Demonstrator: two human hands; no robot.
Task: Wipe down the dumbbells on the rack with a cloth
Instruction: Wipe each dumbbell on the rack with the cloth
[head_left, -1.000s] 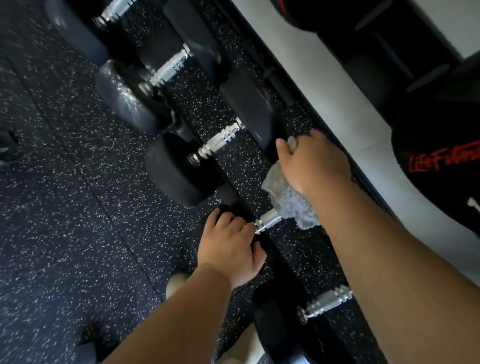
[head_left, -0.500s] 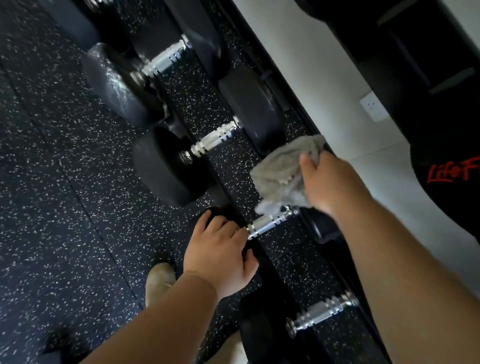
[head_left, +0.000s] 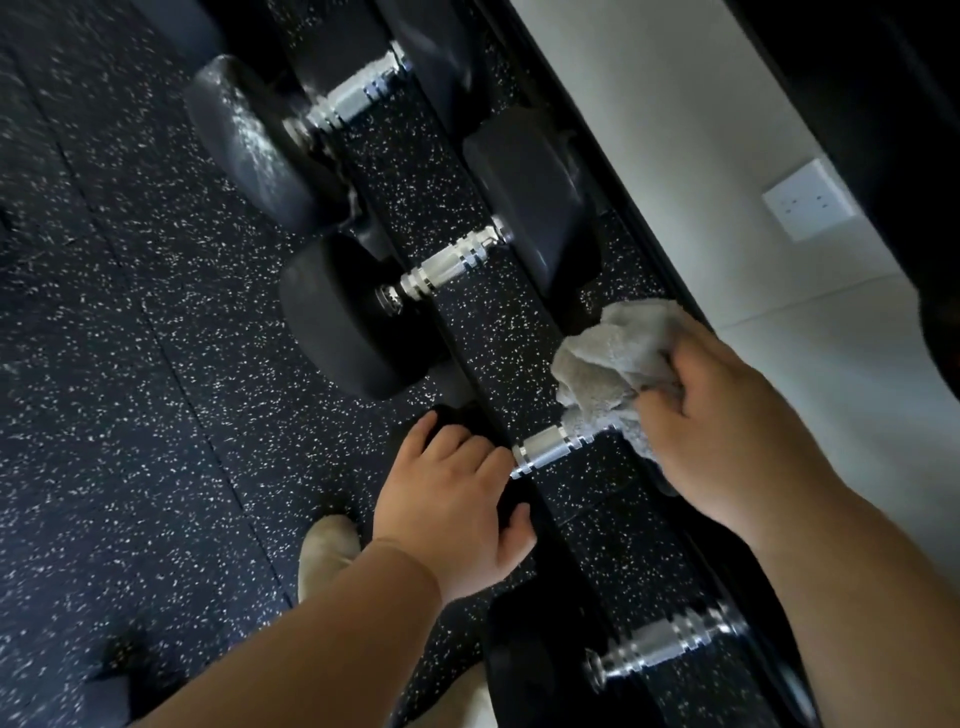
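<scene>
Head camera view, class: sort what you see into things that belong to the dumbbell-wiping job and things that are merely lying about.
Belongs to the job:
- grey cloth, gripped by the right hand
- dumbbell at the cloth, its near head held by the left hand
- neighbouring dumbbell, next in the row

Merely there:
- wall socket
- shoe
- speckled floor

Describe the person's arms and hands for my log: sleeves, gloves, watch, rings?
Both arms are bare: no sleeve shows on the left forearm or the right forearm up to the frame edge. The left hand and right hand wear no gloves. Neither wrist carries a watch or band, and no ring shows on the fingers in view.
</scene>
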